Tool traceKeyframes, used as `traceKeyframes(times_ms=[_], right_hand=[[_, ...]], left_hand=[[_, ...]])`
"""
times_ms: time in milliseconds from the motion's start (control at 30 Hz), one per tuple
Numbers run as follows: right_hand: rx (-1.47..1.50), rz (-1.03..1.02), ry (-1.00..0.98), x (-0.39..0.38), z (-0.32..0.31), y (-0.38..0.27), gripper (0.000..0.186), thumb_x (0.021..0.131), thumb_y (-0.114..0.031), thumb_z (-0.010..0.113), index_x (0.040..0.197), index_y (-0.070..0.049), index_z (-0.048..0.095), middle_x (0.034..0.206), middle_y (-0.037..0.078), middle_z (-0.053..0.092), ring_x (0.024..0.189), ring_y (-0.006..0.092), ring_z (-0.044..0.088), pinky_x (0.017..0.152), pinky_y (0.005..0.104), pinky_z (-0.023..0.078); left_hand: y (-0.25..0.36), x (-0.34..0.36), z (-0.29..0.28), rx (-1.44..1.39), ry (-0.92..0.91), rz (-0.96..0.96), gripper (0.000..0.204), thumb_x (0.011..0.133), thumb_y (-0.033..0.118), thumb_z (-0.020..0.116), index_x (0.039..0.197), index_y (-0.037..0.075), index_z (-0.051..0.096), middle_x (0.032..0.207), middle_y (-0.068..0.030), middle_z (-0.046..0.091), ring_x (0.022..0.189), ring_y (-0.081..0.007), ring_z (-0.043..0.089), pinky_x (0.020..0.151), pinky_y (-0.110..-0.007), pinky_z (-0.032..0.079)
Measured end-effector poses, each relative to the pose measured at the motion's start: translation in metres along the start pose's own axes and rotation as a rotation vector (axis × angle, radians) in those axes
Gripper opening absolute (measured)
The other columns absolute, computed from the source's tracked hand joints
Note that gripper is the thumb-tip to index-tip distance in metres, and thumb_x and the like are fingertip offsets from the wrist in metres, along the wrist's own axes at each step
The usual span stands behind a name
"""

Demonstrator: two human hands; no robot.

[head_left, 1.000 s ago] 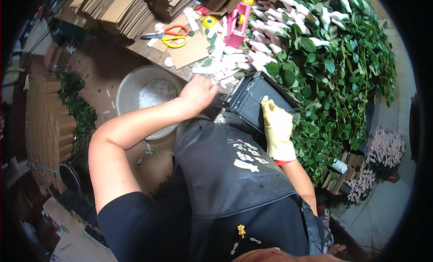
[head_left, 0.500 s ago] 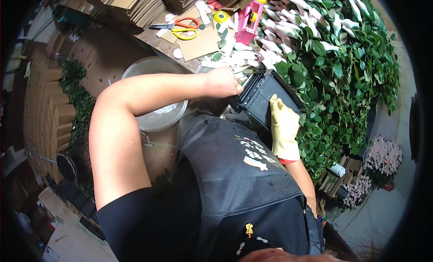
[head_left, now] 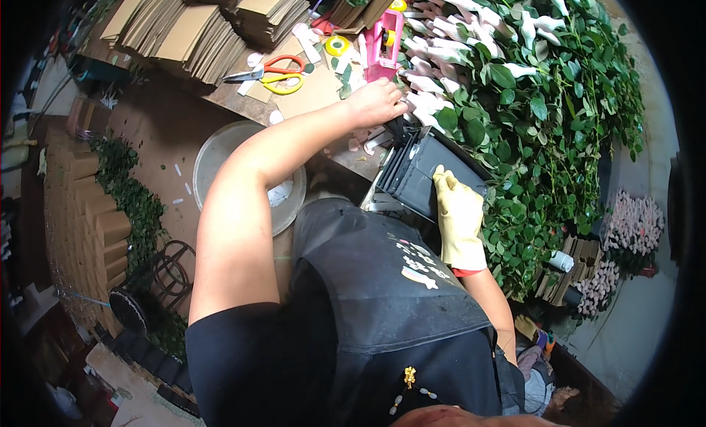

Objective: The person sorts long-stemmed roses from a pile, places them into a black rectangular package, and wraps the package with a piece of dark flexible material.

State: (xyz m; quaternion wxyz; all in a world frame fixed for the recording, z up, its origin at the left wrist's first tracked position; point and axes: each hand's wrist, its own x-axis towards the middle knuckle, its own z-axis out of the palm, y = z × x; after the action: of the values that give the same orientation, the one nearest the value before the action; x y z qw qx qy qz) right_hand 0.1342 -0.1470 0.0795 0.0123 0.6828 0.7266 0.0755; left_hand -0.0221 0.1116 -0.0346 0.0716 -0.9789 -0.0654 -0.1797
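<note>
My bare left hand [head_left: 378, 103] reaches over the worktable edge, fingers curled around something dark; what it holds is mostly hidden. Just below those fingers lies a black ridged tray [head_left: 440, 168], shaped like a dustpan, with several parallel ridges on its left side. My right hand [head_left: 461, 210] wears a pale yellow glove and is closed on the tray's near side, its index finger lying along the flat panel. White and pinkish scraps [head_left: 379, 139] lie on the table between my left wrist and the tray.
Scissors [head_left: 259, 74] with red and yellow handles, a yellow tape roll [head_left: 337, 45] and a pink tape dispenser [head_left: 382, 56] lie beyond my left hand. Leafy stems with white-sleeved flower heads [head_left: 448, 52] crowd the right. Cardboard stacks [head_left: 195, 37] stand far left; a grey bucket [head_left: 202, 162] is below my left arm.
My left hand has moved up and away from the tray's left side to its far corner. Many white scraps have gone from the table edge there. The gloved hand stays on the tray.
</note>
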Motion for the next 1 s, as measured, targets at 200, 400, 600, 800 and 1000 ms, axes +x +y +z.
traceKeyframes(times_ms=[200,400,600,800,1000], right_hand=[[0.008,0.021,-0.006,0.002,-0.003,-0.002,0.020,0.096,-0.009,0.064,0.115,-0.006,0.068,0.089,0.010,0.068,0.069,0.0286,0.069,0.062,0.0387,0.057],[-0.011,0.038,-0.041,0.000,-0.005,-0.002,0.025,0.095,-0.009,0.065,0.119,-0.007,0.068,0.098,0.011,0.074,0.076,0.0288,0.073,0.067,0.0377,0.059],[0.534,0.144,0.097,-0.010,-0.031,0.010,0.036,0.094,-0.016,0.070,0.127,-0.003,0.067,0.118,0.019,0.074,0.107,0.0372,0.071,0.095,0.0433,0.057],[1.115,0.281,-0.217,-0.022,-0.096,-0.015,0.090,0.087,-0.039,0.078,0.159,-0.002,0.037,0.157,0.026,0.046,0.142,0.0389,0.049,0.120,0.0434,0.039],[1.005,0.218,-0.052,-0.036,-0.078,-0.022,0.102,0.077,-0.013,0.082,0.162,-0.010,0.027,0.151,0.016,0.053,0.134,0.0371,0.055,0.112,0.0425,0.046]], left_hand=[[0.001,-0.001,-0.007,-0.058,-0.013,0.105,0.019,0.087,0.016,0.063,0.105,0.012,0.063,0.092,-0.0056,0.064,0.090,-0.0251,0.066,0.080,-0.039,0.051],[0.015,0.003,0.014,-0.211,-0.090,-0.069,0.017,0.089,0.018,0.059,0.105,0.011,0.061,0.073,-0.0075,0.067,0.071,-0.0304,0.070,0.064,-0.046,0.054],[0.027,-0.032,0.009,-0.195,-0.020,-0.233,0.034,0.085,0.017,0.067,0.118,0.011,0.064,0.096,-0.0131,0.069,0.092,-0.0331,0.066,0.083,-0.046,0.053],[0.081,-0.054,-0.077,-0.852,-0.153,-0.977,0.075,0.086,0.032,0.083,0.139,-0.004,0.043,0.123,-0.0254,0.061,0.122,-0.0407,0.057,0.108,-0.049,0.044],[0.164,-0.009,-0.118,-1.403,-0.034,-0.247,0.100,0.095,0.066,0.062,0.154,0.000,0.015,0.151,-0.0288,0.030,0.154,-0.0443,0.020,0.125,-0.061,0.012]])
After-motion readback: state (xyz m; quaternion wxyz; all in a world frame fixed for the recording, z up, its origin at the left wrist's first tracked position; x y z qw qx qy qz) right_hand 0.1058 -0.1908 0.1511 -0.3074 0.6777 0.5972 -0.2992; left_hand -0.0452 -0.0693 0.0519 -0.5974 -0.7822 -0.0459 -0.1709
